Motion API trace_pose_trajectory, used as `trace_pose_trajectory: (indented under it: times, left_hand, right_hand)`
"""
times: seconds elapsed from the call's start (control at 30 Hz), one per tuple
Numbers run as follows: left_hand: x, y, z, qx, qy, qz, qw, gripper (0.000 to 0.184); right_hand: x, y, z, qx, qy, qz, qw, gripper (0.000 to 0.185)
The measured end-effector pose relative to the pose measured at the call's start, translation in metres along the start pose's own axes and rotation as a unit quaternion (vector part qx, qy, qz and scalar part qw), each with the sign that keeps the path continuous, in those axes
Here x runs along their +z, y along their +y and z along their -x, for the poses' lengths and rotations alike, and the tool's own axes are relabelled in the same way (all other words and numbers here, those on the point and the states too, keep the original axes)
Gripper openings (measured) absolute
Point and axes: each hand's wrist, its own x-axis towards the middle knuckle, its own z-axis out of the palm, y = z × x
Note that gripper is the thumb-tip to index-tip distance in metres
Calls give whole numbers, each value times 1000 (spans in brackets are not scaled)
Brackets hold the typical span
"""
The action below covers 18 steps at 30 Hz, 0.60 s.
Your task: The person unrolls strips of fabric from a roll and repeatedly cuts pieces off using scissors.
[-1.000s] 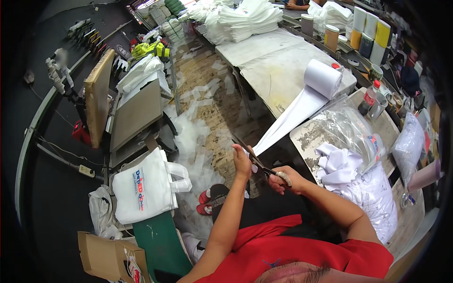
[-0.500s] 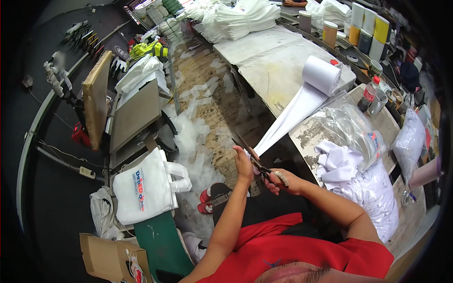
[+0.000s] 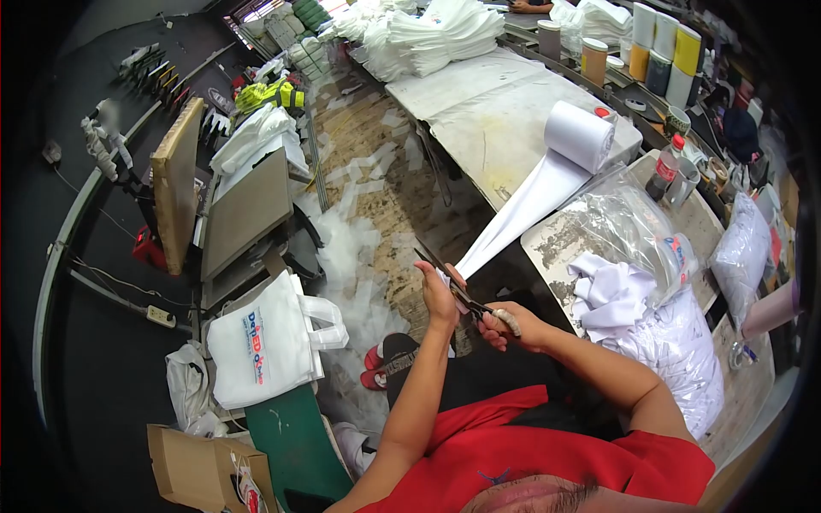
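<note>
A long pair of dark-bladed scissors [image 3: 468,302] is in my right hand [image 3: 516,327], whose fingers are wrapped round the handles; pale wrapping covers one of them. The blades point up and left, beside my left hand [image 3: 440,297]. That hand is closed on the near end of a white fabric strip [image 3: 516,221], right at the blades. From there the strip stretches taut up to a thick white fabric roll [image 3: 578,137] lying on the table. My left fingertips are partly hidden, and I cannot tell how far the blades are apart.
The worktable [image 3: 479,111] bears stacked white cloth [image 3: 436,38]. Plastic wrap, crumpled white fabric [image 3: 611,291] and a cola bottle [image 3: 664,168] lie to the right. Left are printing platens [image 3: 248,214] and printed white bags [image 3: 261,342]. Scraps litter the floor [image 3: 368,188].
Both hands, the scissors and the strip's near end have shifted slightly left in view. The handles look a little closer together. The roll stays on the table.
</note>
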Motion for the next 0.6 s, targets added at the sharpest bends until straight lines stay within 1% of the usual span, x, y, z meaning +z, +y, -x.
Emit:
trace_pose_trajectory:
  times: [0.03, 0.1, 0.17, 0.33, 0.4, 0.53, 0.6]
  left_hand:
    - [1, 1, 0, -4, 0, 7, 1000, 86]
    - [1, 3, 1, -13, 1, 10, 1000, 86]
    - [1, 5, 1, -22, 2, 13, 1000, 85]
    - [1, 4, 1, -41, -31, 8, 999, 84]
    - [5, 2, 1, -33, -20, 8, 999, 84]
    - [5, 1, 1, -35, -5, 11, 999, 85]
    - [4, 0, 1, -43, -2, 21, 999, 85]
  right_hand:
    - [-1, 0, 0, 0, 0, 0, 1000, 41]
    - [-4, 1, 0, -11, -1, 49, 999, 42]
    - [-3, 4, -1, -10, 3, 43, 999, 42]
    - [0, 10, -2, -18, 6, 33, 999, 42]
    - [1, 13, -3, -56, -9, 11, 998, 42]
    - [-1, 10, -2, -39, -8, 15, 999, 43]
    - [0, 6, -1, -2, 12, 13, 1000, 43]
